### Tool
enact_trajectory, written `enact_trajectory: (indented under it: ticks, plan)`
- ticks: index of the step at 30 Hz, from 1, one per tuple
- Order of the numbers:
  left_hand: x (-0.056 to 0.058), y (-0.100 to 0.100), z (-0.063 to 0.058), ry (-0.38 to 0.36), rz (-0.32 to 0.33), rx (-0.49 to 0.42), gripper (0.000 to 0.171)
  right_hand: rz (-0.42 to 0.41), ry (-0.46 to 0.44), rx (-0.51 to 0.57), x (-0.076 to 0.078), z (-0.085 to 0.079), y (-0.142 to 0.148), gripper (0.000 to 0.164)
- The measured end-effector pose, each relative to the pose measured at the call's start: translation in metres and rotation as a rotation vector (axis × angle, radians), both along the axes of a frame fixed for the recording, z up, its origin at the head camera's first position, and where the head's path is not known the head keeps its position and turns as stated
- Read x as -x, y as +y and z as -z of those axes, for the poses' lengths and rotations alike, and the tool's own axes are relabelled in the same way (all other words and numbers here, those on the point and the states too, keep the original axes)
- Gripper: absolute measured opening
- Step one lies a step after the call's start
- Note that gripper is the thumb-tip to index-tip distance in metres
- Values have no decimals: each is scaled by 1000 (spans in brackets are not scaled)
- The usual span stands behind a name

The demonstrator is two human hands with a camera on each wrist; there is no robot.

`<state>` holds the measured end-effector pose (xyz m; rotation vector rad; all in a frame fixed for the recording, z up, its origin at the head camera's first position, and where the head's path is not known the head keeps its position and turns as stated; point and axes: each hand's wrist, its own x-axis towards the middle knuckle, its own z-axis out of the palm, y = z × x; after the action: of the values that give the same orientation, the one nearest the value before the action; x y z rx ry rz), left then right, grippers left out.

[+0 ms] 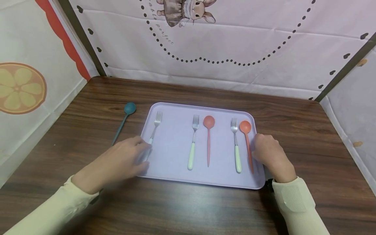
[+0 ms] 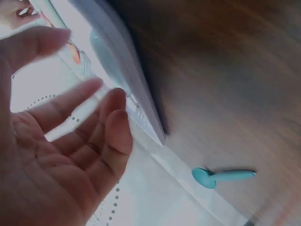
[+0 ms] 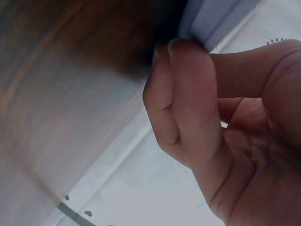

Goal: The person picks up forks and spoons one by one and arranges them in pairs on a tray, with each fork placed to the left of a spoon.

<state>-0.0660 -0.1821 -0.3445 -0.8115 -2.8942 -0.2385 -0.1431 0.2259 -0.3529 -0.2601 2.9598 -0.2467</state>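
Note:
A lavender tray (image 1: 173, 140) lies on the table, bearing three forks and two spoons. My left hand (image 1: 121, 161) hovers by the tray's left side, over the lower handle of the left fork (image 1: 158, 119); the left wrist view shows its fingers loosely bent, thumb apart, pinching nothing. At the right rim, my right hand (image 1: 270, 155) has curled fingers and grips the tray edge. Near it lie an orange spoon (image 1: 245, 127) and a green-handled fork (image 1: 237, 158). The middle holds another green-handled fork (image 1: 191, 155) and a pink spoon (image 1: 209, 122).
A dark teal spoon (image 1: 130, 108) lies on the wooden table (image 1: 188, 209), left of the tray, its handle end reaching to my left hand. White printed cloth walls (image 1: 235, 42) stand behind and at both sides.

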Motion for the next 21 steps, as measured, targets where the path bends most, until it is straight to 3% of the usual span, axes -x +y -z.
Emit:
enact_trajectory:
  ticks: [3, 8, 21]
  plan:
    - [-2, -3, 3, 27, 59, 8, 42, 6, -6, -3, 0, 0, 0, 15]
    - [1, -4, 5, 54, 87, 37, 41, 6, -4, -1, 0, 0, 0, 14]
    - [5, -2, 6, 69, 98, 24, 36, 1, -9, 4, 0, 0, 1, 14]
